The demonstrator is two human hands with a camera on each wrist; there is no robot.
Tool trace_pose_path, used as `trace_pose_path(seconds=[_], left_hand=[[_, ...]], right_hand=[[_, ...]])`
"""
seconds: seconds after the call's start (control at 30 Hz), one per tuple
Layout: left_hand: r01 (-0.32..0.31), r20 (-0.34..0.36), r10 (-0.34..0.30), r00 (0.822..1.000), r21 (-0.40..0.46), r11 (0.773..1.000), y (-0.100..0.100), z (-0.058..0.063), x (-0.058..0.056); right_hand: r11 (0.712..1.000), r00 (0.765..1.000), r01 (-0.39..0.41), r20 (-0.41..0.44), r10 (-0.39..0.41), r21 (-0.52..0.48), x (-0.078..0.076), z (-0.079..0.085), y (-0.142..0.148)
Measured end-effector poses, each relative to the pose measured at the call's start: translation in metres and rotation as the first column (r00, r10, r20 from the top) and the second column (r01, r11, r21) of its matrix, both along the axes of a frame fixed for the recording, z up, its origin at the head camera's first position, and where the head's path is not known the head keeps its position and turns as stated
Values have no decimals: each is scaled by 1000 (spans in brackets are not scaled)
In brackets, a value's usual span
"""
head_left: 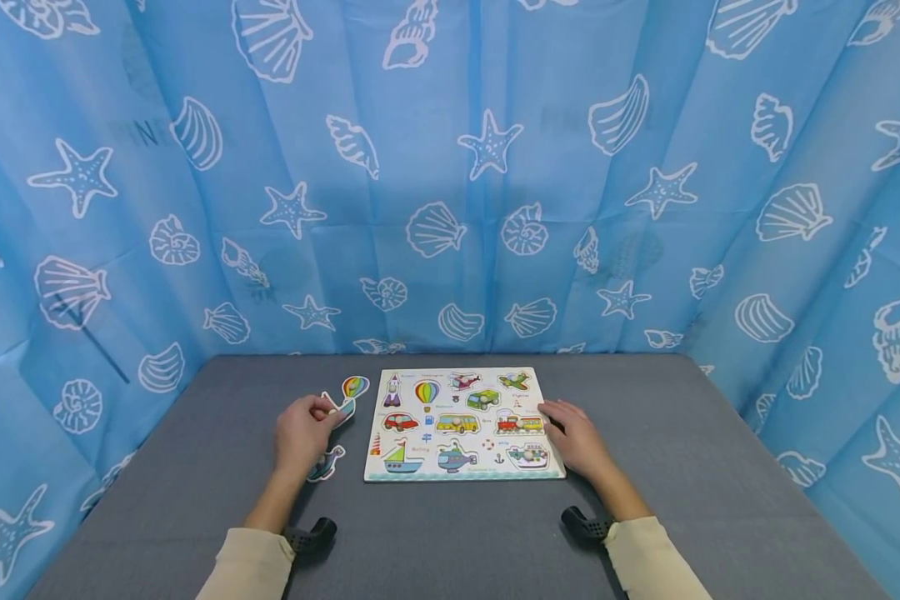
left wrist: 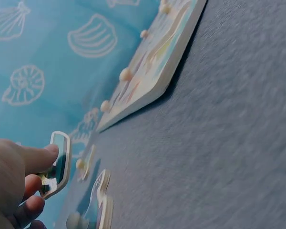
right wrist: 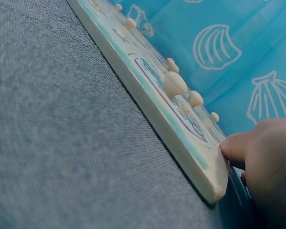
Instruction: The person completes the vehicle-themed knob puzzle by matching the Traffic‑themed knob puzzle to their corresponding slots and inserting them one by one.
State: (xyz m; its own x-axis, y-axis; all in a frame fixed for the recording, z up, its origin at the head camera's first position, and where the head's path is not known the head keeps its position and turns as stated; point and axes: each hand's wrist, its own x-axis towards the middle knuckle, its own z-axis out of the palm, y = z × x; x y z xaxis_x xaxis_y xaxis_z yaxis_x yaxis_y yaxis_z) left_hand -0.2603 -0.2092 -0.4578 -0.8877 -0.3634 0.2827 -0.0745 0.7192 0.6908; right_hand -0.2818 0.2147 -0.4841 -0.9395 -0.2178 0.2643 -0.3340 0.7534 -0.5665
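A wooden knob puzzle board [head_left: 432, 442] with vehicle pictures lies flat on the table. My left hand [head_left: 305, 432] is left of the board and pinches a puzzle piece [left wrist: 62, 167] between thumb and fingers. That piece is tilted up off the table, with a teal lower band and a pale edge; its full picture is partly covered. Beyond it lies a hot-air-balloon piece [head_left: 356, 387]. A submarine-like piece [head_left: 326, 464] lies nearer, beside the left wrist. My right hand [head_left: 579, 440] rests at the board's right edge, thumb and fingers touching it.
Several round wooden knobs, such as one knob [right wrist: 174, 84], stand up from the board. The grey table [head_left: 450, 542] ends at a blue shell-print curtain [head_left: 450, 275] behind and at both sides. A black wrist device [head_left: 312, 537] sits by the left sleeve.
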Motion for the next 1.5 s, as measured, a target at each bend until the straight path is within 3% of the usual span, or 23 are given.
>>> trace_pose_path(seconds=[0.17, 0.37, 0.5, 0.7, 0.8, 1.17, 1.3, 1.5], left_hand=[[38, -4, -38, 999, -2, 999, 11, 0, 2], [106, 0, -106, 994, -1, 994, 24, 0, 6], [179, 44, -179, 983, -9, 984, 32, 4, 9], [306, 177, -300, 937, -6, 952, 40, 13, 8], [348, 209, -341, 917, 3, 937, 44, 15, 8], [453, 213, -446, 869, 18, 891, 55, 15, 7], [508, 212, -495, 843, -5, 862, 56, 12, 6], [597, 232, -572, 787, -48, 801, 58, 9, 5]], right_hand=[[1000, 998, -3, -58, 2, -13, 2, -3, 0], [1000, 1000, 2, -5, -3, -10, 1, -3, -1], [1000, 1000, 6, 16, -6, 11, 0, -2, 0], [1000, 999, 12, 36, -13, 7, 0, 0, 0], [1000, 999, 16, 49, -16, 6, 0, -1, 0], [1000, 999, 19, 39, -19, -1, 0, 0, -2], [1000, 1000, 9, 14, -9, -24, 1, 0, -2], [1000, 1000, 1, -7, -2, -20, 2, 0, -2]])
